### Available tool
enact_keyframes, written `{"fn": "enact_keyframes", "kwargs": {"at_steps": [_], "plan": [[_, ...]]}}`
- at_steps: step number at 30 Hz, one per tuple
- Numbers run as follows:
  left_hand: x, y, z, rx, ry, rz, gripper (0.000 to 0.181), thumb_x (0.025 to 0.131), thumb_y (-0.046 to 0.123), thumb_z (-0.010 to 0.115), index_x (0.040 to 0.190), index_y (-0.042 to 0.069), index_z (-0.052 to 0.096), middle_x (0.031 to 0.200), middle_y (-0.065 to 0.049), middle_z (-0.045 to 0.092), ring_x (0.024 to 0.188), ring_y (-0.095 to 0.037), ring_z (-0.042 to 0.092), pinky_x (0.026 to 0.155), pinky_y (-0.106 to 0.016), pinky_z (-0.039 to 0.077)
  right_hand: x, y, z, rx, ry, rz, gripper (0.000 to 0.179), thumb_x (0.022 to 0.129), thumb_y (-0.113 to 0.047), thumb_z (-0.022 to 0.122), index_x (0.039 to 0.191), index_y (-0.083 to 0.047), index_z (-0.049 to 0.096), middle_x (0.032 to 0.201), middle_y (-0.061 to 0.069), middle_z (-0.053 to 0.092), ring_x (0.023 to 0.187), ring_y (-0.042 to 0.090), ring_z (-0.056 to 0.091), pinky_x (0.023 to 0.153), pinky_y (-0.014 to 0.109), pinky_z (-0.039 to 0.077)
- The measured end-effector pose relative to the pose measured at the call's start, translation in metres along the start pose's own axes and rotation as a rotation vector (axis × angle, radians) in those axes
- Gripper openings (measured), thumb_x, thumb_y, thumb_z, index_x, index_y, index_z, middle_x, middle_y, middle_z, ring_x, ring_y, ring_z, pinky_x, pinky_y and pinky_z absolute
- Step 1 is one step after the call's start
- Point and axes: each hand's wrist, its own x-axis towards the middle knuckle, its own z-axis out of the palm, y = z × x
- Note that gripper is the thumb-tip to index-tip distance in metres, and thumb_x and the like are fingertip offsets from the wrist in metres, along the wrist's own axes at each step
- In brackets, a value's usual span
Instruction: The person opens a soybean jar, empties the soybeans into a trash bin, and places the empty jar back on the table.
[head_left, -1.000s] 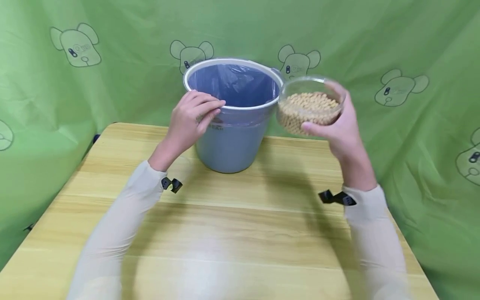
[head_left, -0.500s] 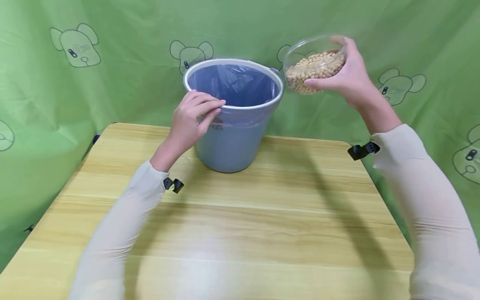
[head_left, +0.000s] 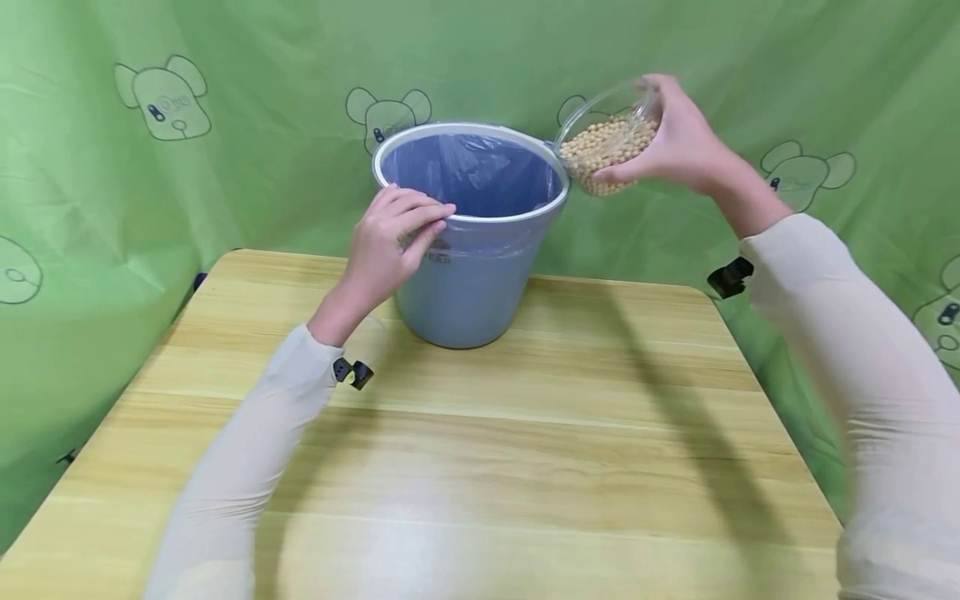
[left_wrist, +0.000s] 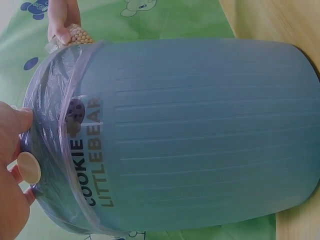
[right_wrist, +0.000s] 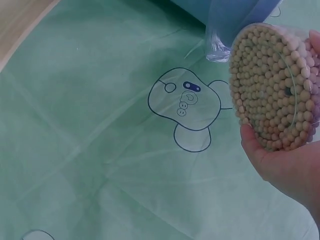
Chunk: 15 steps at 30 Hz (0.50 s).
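A blue-grey trash bin point(head_left: 465, 292) stands at the table's back, its white rim lined with a clear plastic bag point(left_wrist: 55, 95). My left hand point(head_left: 393, 237) grips the near left of this rim, fingertips over the edge and thumb on the outside. A round beige disc point(left_wrist: 28, 168) shows by those fingers in the left wrist view. My right hand point(head_left: 675, 142) holds a clear round plastic bowl point(head_left: 600, 108) of dried soybeans point(head_left: 611, 146) by its side. The bowl tilts left, right at the bin's right rim. Through its clear base the beans point(right_wrist: 267, 85) show in the right wrist view.
The light wood table point(head_left: 480, 467) stretches in front of the bin. A green curtain point(head_left: 262, 150) printed with mouse-like heads hangs close behind and at both sides. Each sleeve cuff carries a small black camera point(head_left: 352, 373).
My right hand has raised the bowl above its earlier height, then brought it left against the bin's rim, tilting it further. My left hand stays on the rim.
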Motion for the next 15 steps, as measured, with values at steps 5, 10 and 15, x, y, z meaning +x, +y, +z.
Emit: {"fn": "enact_keyframes", "kwargs": {"at_steps": [5, 10, 15], "plan": [[0.001, 0.000, 0.001, -0.001, 0.001, -0.002, 0.019, 0.095, 0.012, 0.071, 0.112, 0.009, 0.079, 0.108, -0.010, 0.078, 0.107, -0.028, 0.065, 0.115, -0.037, 0.042, 0.005, -0.004, -0.001, -0.058, -0.026, -0.031, 0.131, 0.063, -0.021, 0.098, 0.163, -0.017, 0.014, 0.153, 0.023, 0.033, 0.134, 0.034, 0.038, 0.121, 0.053, 0.035], [0.001, -0.001, 0.003, -0.005, 0.001, -0.013, 0.019, 0.095, 0.013, 0.072, 0.112, 0.010, 0.078, 0.109, -0.010, 0.078, 0.108, -0.028, 0.065, 0.118, -0.037, 0.039, 0.009, -0.010, -0.002, -0.110, -0.040, -0.069, 0.133, 0.061, -0.021, 0.099, 0.163, -0.013, 0.014, 0.153, 0.025, 0.033, 0.133, 0.038, 0.037, 0.118, 0.060, 0.035], [0.003, -0.001, 0.003, -0.011, 0.002, -0.020, 0.019, 0.095, 0.013, 0.072, 0.112, 0.010, 0.079, 0.110, -0.010, 0.077, 0.109, -0.028, 0.065, 0.121, -0.037, 0.036, 0.012, -0.016, -0.005, -0.148, -0.059, -0.103, 0.134, 0.059, -0.017, 0.099, 0.163, -0.008, 0.015, 0.155, 0.027, 0.032, 0.136, 0.042, 0.035, 0.119, 0.063, 0.032]]}}
